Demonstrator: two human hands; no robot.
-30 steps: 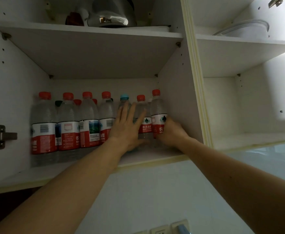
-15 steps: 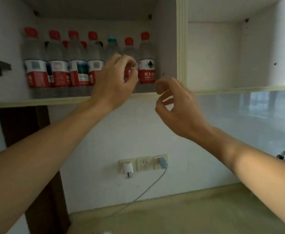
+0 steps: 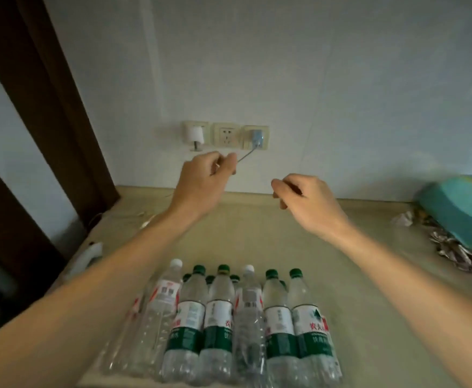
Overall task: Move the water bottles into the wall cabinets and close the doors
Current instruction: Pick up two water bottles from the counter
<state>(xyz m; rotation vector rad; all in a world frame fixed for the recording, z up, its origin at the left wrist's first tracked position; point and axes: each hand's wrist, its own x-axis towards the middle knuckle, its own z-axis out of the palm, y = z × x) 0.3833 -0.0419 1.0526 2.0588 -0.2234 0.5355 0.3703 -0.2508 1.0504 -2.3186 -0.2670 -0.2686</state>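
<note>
A pale wall with a row of three sockets (image 3: 225, 134) backs a beige bench (image 3: 369, 275), with a dark wooden frame (image 3: 47, 107) running up on the far left and a teal bundle (image 3: 458, 208) over crumpled wrappers (image 3: 458, 250) on the far right. At the near edge of the bench a cluster of water bottles (image 3: 220, 323) stands upright and packed close, most with green caps and green labels, two with white caps, and a clear one at the left of the group leaning outward. Both arms reach out over the bottles toward the wall. The left hand (image 3: 201, 180) hangs in the air below the sockets with its fingers loosely curled; a thin cable from the blue plug (image 3: 256, 137) runs down behind its fingertips, and whether the grip pinches the cable or merely passes in front of it cannot be told. The right hand (image 3: 307, 200) hovers beside it, apart from it, fingers loosely curled around nothing. Neither hand touches a bottle. The step in hand looks like the fetch of another load, judging by how many bottles wait on the bench; the cabinets and their doors lie out of view. The next move calls for both hands to drop toward the near cluster, spread, and close around the bodies of outer bottles without knocking their tightly packed neighbours, the leaning one at the left being the likeliest to topple
</note>
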